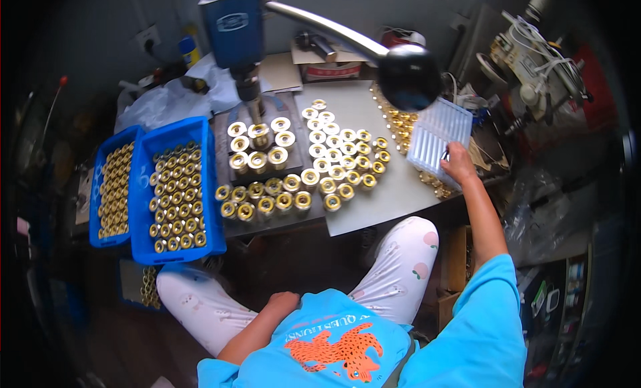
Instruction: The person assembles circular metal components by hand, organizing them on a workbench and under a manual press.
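Note:
My right hand [457,164] is closed on the near edge of a pale translucent plastic tray [446,121] with ridged slots, at the right of the bench. Small brass pieces [399,124] lie beside the tray and partly beneath it. On my lap rests my left hand [284,302], its fingers mostly hidden against my clothes. Many round brass-coloured rings [334,154] stand in rows on a grey board [394,198] at the middle. Several more rings [257,161] sit on a dark plate under the spindle [248,87] of a blue press.
Two blue bins [212,234] filled with brass rings stand at the left. The press's lever with its black ball knob [408,77] reaches over the bench. A crumpled plastic bag [163,101] lies behind the bins. Another machine with looped cables [534,67] stands at the far right.

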The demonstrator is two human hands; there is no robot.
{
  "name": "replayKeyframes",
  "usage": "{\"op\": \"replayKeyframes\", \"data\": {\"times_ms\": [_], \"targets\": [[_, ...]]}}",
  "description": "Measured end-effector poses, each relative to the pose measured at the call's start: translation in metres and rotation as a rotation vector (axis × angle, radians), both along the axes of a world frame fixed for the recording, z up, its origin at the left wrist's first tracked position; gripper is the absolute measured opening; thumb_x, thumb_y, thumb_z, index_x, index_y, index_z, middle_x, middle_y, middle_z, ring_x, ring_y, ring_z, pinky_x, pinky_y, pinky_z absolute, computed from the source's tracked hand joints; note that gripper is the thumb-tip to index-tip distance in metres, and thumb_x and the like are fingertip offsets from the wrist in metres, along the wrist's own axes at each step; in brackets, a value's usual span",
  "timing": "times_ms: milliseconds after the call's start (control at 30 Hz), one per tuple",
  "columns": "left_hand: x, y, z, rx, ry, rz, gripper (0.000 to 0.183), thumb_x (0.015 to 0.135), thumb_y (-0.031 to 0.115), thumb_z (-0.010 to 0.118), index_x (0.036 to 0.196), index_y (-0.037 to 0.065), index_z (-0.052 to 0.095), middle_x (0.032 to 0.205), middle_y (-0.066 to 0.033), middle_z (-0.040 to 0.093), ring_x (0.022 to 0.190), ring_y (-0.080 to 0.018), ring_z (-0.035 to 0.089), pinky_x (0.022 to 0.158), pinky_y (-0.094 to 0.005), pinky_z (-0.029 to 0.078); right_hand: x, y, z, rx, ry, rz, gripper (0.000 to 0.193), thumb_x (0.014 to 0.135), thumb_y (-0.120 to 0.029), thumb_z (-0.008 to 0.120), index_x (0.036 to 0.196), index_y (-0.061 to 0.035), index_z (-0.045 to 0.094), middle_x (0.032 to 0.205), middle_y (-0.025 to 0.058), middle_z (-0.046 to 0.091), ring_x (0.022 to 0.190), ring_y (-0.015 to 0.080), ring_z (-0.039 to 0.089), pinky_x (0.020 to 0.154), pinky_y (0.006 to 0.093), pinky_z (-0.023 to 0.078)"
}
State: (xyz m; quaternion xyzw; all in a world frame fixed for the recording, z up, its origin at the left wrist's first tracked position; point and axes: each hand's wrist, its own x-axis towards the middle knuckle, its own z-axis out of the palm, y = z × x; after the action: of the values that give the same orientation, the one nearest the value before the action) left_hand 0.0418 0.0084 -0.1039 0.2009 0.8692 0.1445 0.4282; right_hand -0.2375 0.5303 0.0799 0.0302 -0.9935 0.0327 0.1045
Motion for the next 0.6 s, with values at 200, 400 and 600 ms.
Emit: {"op": "replayKeyframes", "data": {"times_ms": [200, 400, 600], "targets": [[-0.003, 0.004, 0.023, 0.021, 0.067, 0.01, 0.028, 0.087, 0.018, 0.053, 0.106, 0.007, 0.07, 0.111, -0.0174, 0.067, 0.103, -0.0337, 0.065, 0.088, -0.045, 0.051, 0.03, -0.151, 0.016, -0.807, -0.036, 0.095, 0.04, 0.073, -0.022, 0.08, 0.102, 0.0017, 0.066, 0.09, 0.0091, 0.07, 0.079, 0.0138, 0.067, 0.072, 0.0282, 0.055], [0.0, 0.003, 0.022, 0.05, 0.086, 0.031, 0.028, 0.087, 0.018, 0.054, 0.106, 0.006, 0.07, 0.111, -0.0171, 0.067, 0.105, -0.0339, 0.064, 0.085, -0.0447, 0.053, 0.059, -0.339, 0.006, -0.954, -0.441, 0.366, 0.037, 0.08, -0.015, 0.077, 0.109, 0.0032, 0.064, 0.096, 0.0096, 0.069, 0.086, 0.0138, 0.067, 0.077, 0.0277, 0.055], [-0.001, -0.002, 0.029, 0.075, 0.123, 0.049, 0.026, 0.084, 0.018, 0.058, 0.104, 0.006, 0.071, 0.112, -0.0168, 0.067, 0.105, -0.0338, 0.064, 0.084, -0.0461, 0.054, 0.05, -0.421, 0.006, -0.731, -0.376, 0.518, 0.044, 0.075, -0.019, 0.078, 0.109, 0.0055, 0.064, 0.099, 0.0154, 0.069, 0.089, 0.0197, 0.069, 0.079, 0.0298, 0.056]]}}
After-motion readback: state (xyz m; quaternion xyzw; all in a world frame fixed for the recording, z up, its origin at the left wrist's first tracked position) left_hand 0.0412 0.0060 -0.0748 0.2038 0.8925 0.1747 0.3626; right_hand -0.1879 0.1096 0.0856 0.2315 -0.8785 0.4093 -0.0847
